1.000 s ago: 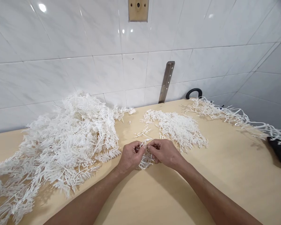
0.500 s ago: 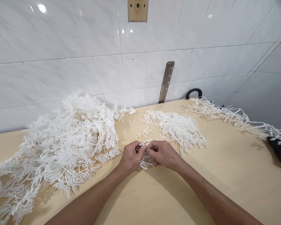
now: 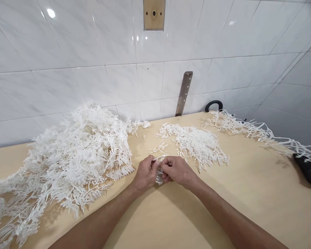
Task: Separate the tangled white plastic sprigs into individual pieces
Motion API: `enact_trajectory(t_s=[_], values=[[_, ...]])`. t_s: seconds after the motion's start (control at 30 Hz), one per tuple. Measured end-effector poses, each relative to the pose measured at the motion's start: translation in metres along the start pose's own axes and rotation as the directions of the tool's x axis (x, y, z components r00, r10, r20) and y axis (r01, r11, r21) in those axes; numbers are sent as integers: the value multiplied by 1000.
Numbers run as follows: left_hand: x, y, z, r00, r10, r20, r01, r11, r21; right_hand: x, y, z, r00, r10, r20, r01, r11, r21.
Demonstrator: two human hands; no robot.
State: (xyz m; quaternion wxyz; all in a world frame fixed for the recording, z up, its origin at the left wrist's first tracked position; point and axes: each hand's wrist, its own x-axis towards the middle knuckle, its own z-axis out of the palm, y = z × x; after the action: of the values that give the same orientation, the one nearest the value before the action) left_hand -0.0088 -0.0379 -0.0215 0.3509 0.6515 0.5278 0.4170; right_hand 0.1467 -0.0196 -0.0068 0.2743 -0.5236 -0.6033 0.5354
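Over the tabletop (image 3: 248, 186), just right of the big white pile (image 3: 82, 152), your left hand (image 3: 145, 174) and right hand (image 3: 178, 170) are both pinched on a white sprig (image 3: 159, 178), nearly touching. I'd anchor with the left, work gently with the right; it looks flimsy.

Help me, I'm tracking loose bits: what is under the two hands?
Between the left hand and right hand, a tuft of white strands shows, with tan table below. The hands cover the rest, so anything else beneath cannot be seen.
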Motion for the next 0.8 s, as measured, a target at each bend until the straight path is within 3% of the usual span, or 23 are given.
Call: enact_trajectory(t_s=[0.17,0.33,0.4,0.5,0.57,0.6,0.63,0.67,0.73,0.8], values=[[2,3,1,1000,-21,13,23,974,-225,6,5,-19,989,53,-138,-33,989,141],[4,5,-2,995,-94,24,97,941,-324,7,6,-63,964,-81,-255,147,957,249],[4,8,-4,990,-137,18,134,928,-348,8,9,-81,894,-115,-434,192,972,138],[3,13,-6,986,-169,10,160,912,-377,8,14,-99,712,-274,-646,126,956,-266],[3,16,-6,983,-183,10,172,905,-390,5,13,-102,604,-441,-664,73,860,-505],[3,16,-6,983,-185,10,174,902,-395,3,10,-99,581,-491,-649,70,825,-561],[4,16,-6,983,-183,10,172,899,-402,1,7,-93,592,-502,-631,85,817,-571],[4,15,-6,984,-179,11,168,895,-412,-2,4,-85,641,-473,-605,114,838,-534],[5,11,-4,985,-171,19,162,880,-447,-7,-3,-64,826,-326,-460,172,923,-345],[7,6,-3,987,-161,32,155,858,-489,-12,-7,-43,963,-208,-172,179,969,-169]])
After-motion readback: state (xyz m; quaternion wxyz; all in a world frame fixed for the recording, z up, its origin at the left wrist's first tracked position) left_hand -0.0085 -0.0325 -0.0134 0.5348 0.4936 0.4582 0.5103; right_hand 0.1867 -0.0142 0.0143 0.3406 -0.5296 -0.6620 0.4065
